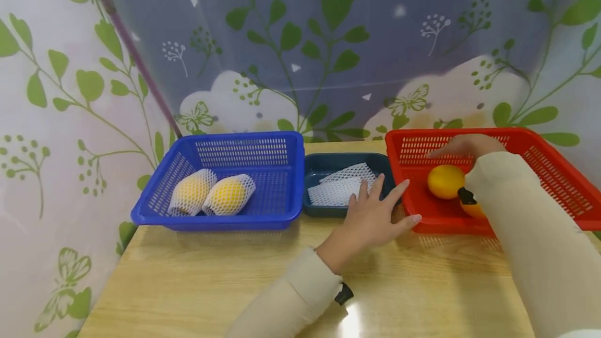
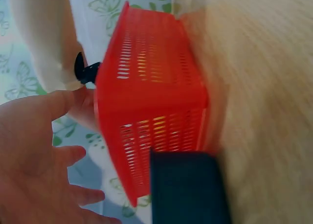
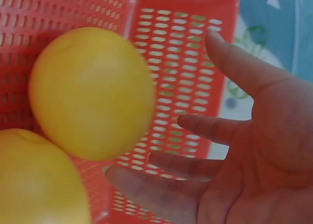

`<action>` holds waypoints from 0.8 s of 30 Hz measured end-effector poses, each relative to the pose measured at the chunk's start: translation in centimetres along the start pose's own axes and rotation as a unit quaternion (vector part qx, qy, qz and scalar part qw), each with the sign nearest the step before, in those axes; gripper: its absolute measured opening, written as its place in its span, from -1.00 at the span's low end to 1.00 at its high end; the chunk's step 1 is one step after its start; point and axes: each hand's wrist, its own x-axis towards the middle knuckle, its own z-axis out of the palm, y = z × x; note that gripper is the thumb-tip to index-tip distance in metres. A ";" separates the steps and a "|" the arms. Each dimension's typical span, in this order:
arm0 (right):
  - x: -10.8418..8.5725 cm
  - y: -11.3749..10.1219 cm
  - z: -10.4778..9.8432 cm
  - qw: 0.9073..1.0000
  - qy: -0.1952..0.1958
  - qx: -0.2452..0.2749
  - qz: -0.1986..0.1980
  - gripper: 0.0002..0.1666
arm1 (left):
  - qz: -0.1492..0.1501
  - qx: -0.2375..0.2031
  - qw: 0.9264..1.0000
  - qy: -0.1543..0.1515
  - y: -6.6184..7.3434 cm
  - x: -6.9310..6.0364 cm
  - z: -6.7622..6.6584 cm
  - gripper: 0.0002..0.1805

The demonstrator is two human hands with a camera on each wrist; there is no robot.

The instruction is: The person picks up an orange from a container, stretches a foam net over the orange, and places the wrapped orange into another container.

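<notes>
Two yellow round fruits, one whole in view and one partly behind the right sleeve, lie in the red basket. My right hand is over the basket's back part, fingers spread beside the fruits, holding nothing. My left hand, fingers spread and empty, is above the front of the dark green tray, near the red basket's left edge. White foam nets lie in the tray.
At the left stands a blue basket with two yellow fruits in white foam nets, one beside the other. The wooden table extends in front. A leaf-patterned curtain hangs behind the baskets.
</notes>
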 end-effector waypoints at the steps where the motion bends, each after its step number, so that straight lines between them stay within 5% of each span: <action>1: 0.2 0.1 0.2 1.000 0.003 0.005 0.015 0.36 | -0.003 0.000 1.000 -0.004 0.0 0.0 0.2 -0.20; 4: 0.8 0.3 0.8 0.995 0.018 0.060 0.072 0.46 | -0.004 0.000 1.000 -0.009 0.0 0.1 0.8 -0.21; 6: 1.1 0.5 1.2 0.984 0.035 0.123 0.122 0.54 | 0.004 0.005 1.000 -0.010 0.0 0.2 1.1 -0.22; 10: 1.6 1.1 1.9 0.970 0.032 0.181 0.157 0.58 | 0.021 0.013 1.000 -0.009 0.0 0.4 1.6 -0.24; 19: 1.7 1.0 2.2 0.978 -0.030 0.170 0.117 0.34 | 0.025 -0.009 1.000 -0.016 0.2 0.5 1.7 -0.24; 24: 2.1 1.2 2.3 0.981 -0.006 0.157 0.111 0.28 | 0.027 -0.006 1.000 -0.001 0.2 0.7 1.8 -0.27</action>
